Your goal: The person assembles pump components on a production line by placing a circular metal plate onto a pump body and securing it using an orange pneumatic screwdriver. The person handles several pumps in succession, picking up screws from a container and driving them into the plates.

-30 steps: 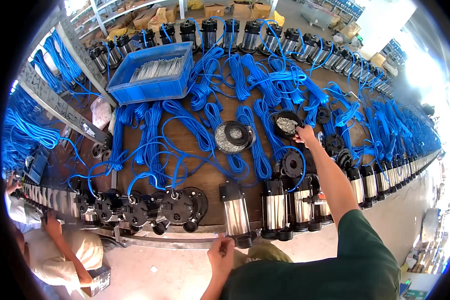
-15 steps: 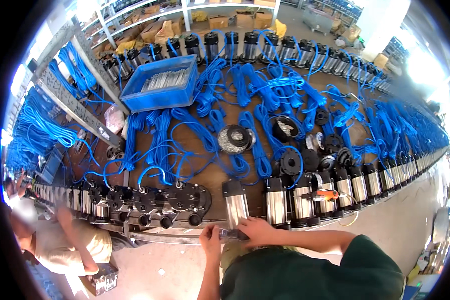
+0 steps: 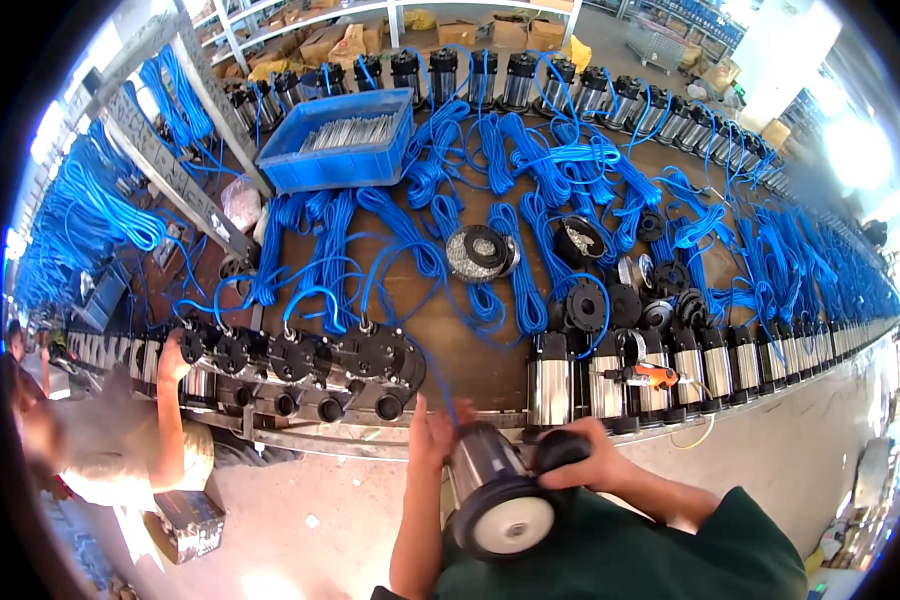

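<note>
Head view. The steel pump body (image 3: 495,480) is held off the near edge of the table (image 3: 470,375), between the 2 hands and in front of the person's chest. Its long axis runs near-to-far, tilted: the black end cap with a pale centre faces the camera, and the far end, from which a blue cable (image 3: 440,385) leads, points toward the table. The left hand (image 3: 430,432) is closed on the far upper part of the body; the right hand (image 3: 575,462) is closed over a black fitting (image 3: 560,447) at the body's right side. Both grips are shut, each touching the pump; neither is nearer. A co-worker's hand (image 3: 173,358) rests on pumps at far left.
</note>
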Tool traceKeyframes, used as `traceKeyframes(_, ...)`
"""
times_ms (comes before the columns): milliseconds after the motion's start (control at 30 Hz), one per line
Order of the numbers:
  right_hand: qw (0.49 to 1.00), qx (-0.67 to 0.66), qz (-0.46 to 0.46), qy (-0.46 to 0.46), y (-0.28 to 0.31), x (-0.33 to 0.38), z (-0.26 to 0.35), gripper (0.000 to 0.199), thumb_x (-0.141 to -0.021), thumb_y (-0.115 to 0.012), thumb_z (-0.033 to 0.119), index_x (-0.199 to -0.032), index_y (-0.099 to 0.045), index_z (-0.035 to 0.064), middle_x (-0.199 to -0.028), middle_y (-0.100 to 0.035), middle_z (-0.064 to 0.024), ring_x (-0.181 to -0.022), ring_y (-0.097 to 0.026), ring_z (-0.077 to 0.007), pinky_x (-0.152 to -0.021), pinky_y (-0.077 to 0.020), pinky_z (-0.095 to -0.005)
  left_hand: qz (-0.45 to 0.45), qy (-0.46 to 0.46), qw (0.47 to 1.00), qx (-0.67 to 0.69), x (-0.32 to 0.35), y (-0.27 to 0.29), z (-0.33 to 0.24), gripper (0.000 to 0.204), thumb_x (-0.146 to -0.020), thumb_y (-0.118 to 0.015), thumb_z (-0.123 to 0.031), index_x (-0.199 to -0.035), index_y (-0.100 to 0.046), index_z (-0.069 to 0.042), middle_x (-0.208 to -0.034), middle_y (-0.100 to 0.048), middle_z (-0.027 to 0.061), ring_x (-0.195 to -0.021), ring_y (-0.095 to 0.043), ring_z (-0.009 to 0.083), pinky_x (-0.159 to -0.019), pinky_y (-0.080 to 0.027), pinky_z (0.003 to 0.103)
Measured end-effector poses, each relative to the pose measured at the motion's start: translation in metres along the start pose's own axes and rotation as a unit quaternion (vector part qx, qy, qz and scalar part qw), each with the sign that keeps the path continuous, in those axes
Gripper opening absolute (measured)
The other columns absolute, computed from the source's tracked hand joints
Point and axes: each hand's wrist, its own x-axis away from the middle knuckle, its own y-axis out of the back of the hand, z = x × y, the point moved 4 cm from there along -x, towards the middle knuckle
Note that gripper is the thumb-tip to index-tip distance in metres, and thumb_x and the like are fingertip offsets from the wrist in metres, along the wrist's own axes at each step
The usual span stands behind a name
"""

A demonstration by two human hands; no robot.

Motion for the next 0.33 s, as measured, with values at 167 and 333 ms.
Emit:
traceKeyframes(167, 0.936, -0.316, -0.155, 0.032, 0.05, 0.028, -0.058, 0.045, -0.08, -0.069, 0.03, -0.106, -0.062, -0.0073, -0.098, -0.069, -0.0171, -0.09, -0.067, -0.0261, -0.089, -0.0525, -0.0373, -0.038, -0.136, 0.99, 0.003, 0.027, 0.02, -0.004, 0.028, -0.102, -0.047, -0.031, -0.09, -0.055, -0.006, -0.062, -0.037, -0.0021, -0.057, -0.037, 0.0116, -0.06, -0.036, 0.029)
traceKeyframes(333, 0.901, -0.367, -0.232, 0.008, 0.067, -0.012, -0.135, 0.041, -0.088, -0.061, 0.035, -0.111, -0.061, 0.001, -0.11, -0.067, -0.0136, -0.105, -0.063, -0.0271, -0.098, -0.0473, -0.0404, -0.122, -0.18, 0.954, -0.207, 0.014, 0.043, 0.024, 0.025, -0.102, -0.049, -0.024, -0.09, -0.05, -0.003, -0.065, -0.042, 0.0034, -0.064, -0.047, 0.0191, -0.064, -0.042, 0.036)
